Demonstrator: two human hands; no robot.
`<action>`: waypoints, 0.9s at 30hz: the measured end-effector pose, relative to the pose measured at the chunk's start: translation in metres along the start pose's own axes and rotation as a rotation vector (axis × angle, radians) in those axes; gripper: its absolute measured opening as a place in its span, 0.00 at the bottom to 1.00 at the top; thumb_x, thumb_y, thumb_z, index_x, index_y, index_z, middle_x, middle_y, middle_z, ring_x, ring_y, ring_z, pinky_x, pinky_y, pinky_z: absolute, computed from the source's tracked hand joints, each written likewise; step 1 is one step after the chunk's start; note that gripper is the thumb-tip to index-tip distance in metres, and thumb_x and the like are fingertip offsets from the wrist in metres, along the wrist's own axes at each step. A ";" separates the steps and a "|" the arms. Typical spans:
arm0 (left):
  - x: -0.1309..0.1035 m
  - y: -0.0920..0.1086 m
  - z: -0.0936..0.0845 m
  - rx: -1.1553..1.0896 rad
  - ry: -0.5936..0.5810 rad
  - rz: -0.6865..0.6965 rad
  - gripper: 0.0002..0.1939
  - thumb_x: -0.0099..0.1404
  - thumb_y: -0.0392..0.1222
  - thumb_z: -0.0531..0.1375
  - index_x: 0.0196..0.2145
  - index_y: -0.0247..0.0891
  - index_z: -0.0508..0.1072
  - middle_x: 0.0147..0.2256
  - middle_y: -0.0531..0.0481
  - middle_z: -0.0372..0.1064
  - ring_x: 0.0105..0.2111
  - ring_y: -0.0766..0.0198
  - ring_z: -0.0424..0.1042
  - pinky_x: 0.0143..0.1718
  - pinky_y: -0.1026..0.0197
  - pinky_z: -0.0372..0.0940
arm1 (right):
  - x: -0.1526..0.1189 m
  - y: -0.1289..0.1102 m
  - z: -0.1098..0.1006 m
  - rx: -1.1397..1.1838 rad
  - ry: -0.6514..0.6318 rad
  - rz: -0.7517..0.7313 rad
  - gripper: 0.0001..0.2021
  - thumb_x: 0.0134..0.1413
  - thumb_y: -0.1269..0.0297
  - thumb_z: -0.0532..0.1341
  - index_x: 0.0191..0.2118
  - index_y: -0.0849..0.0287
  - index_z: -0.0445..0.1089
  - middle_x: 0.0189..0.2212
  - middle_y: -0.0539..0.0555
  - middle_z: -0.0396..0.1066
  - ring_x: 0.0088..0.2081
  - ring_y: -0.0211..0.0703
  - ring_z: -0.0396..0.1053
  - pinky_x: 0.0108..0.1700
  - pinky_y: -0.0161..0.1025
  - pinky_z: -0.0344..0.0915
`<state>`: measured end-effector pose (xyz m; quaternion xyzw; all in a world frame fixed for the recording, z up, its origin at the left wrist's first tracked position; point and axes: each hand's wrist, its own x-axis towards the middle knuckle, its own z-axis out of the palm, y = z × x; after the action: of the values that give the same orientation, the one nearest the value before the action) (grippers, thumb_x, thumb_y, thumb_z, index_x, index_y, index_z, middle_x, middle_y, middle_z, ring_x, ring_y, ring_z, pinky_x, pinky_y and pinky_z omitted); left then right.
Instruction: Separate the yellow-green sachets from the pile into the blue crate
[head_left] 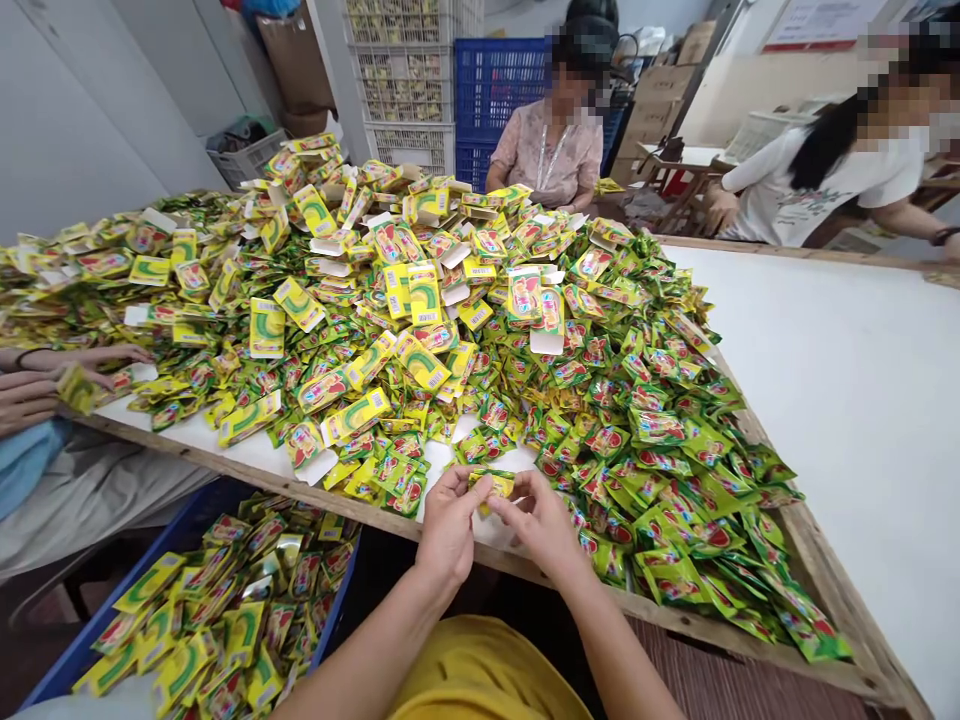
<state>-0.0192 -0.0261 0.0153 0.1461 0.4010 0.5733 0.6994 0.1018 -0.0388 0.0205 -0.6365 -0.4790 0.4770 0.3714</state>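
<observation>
Near the front edge of the white table, my left hand (452,515) and my right hand (541,515) meet around one small yellow-green packet (493,484). Fingers of both hands pinch it from either side, and they cover part of it. Behind them rises a large heap of yellow boxes (424,292), some with white flaps open. Green foil packets (660,430) are piled to the right of my hands and beneath the boxes.
A blue crate (341,612) of filled boxes stands below the table edge at left. Another person's hands (90,372) hold a packet at far left. Two people (551,150) sit beyond the table, near stacked crates (405,85). A wooden rim (817,570) borders the table at right.
</observation>
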 end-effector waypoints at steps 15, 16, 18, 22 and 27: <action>0.000 0.000 -0.006 -0.019 -0.024 -0.241 0.21 0.40 0.39 0.74 0.27 0.33 0.68 0.29 0.52 0.70 0.28 0.68 0.68 0.33 0.66 0.63 | -0.015 0.011 0.011 -0.081 0.121 -0.282 0.14 0.53 0.53 0.60 0.25 0.58 0.65 0.23 0.51 0.64 0.28 0.40 0.64 0.30 0.36 0.65; -0.001 -0.002 -0.007 -0.013 -0.018 -0.217 0.20 0.40 0.39 0.74 0.28 0.33 0.68 0.28 0.52 0.70 0.29 0.68 0.68 0.34 0.66 0.64 | -0.015 0.011 0.012 -0.091 0.127 -0.303 0.12 0.53 0.54 0.60 0.28 0.58 0.67 0.26 0.53 0.67 0.31 0.41 0.65 0.34 0.38 0.66; -0.004 -0.006 -0.008 0.089 -0.004 -0.073 0.17 0.43 0.39 0.72 0.27 0.34 0.69 0.27 0.53 0.68 0.29 0.69 0.67 0.34 0.66 0.63 | -0.015 0.011 0.011 0.053 0.039 -0.209 0.13 0.52 0.53 0.61 0.35 0.59 0.70 0.32 0.56 0.70 0.34 0.44 0.67 0.35 0.39 0.67; 0.002 0.000 -0.010 0.563 -0.124 0.218 0.09 0.51 0.39 0.67 0.24 0.35 0.70 0.23 0.54 0.67 0.26 0.67 0.66 0.30 0.66 0.61 | -0.012 0.004 -0.001 0.292 -0.120 -0.017 0.15 0.48 0.52 0.64 0.35 0.61 0.70 0.30 0.55 0.71 0.30 0.43 0.67 0.29 0.38 0.67; 0.060 0.063 -0.014 0.997 0.017 0.643 0.10 0.62 0.36 0.57 0.41 0.37 0.74 0.39 0.44 0.72 0.41 0.57 0.70 0.44 0.57 0.64 | -0.007 0.016 -0.023 -0.324 0.182 -0.391 0.07 0.51 0.63 0.58 0.34 0.59 0.71 0.31 0.55 0.72 0.33 0.45 0.69 0.37 0.40 0.66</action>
<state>-0.0716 0.0446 0.0249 0.5664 0.5632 0.5001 0.3345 0.1277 -0.0501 0.0136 -0.6233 -0.6277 0.2541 0.3911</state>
